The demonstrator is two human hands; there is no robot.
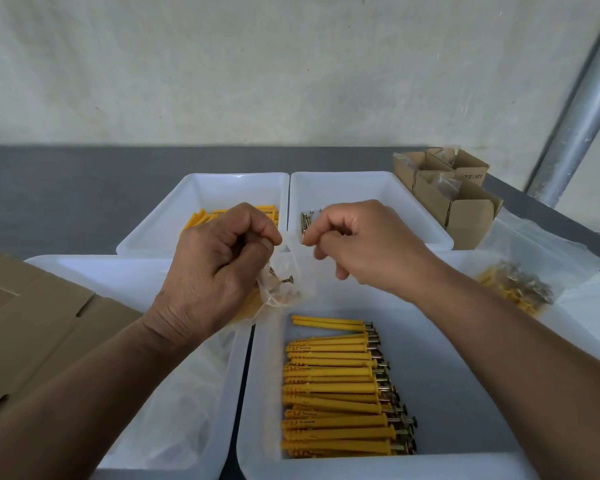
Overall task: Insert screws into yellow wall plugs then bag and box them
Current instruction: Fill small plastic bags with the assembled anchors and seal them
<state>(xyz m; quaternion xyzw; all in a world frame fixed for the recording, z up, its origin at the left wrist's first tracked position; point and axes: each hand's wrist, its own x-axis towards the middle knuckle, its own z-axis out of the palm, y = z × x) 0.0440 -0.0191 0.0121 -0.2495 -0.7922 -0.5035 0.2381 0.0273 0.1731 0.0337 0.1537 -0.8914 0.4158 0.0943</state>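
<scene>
In the near white tray (257,393) assembled yellow wall plugs (340,386) are laid in rows. Above it a clear bag (286,282) of plugs is gripped by the curled left hand (219,258), its mouth apparently pinched by the curled right hand (357,240). Plugs could be spilled if the mouth is tugged unevenly. The seal's state and the bag's count are hidden behind fingers

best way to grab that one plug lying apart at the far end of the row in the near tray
Pinch the lone plug across the middle of its yellow shank, coming straight down from above. It lies flat, left to right, with bare tray floor beyond it and a gap before the row.
</scene>
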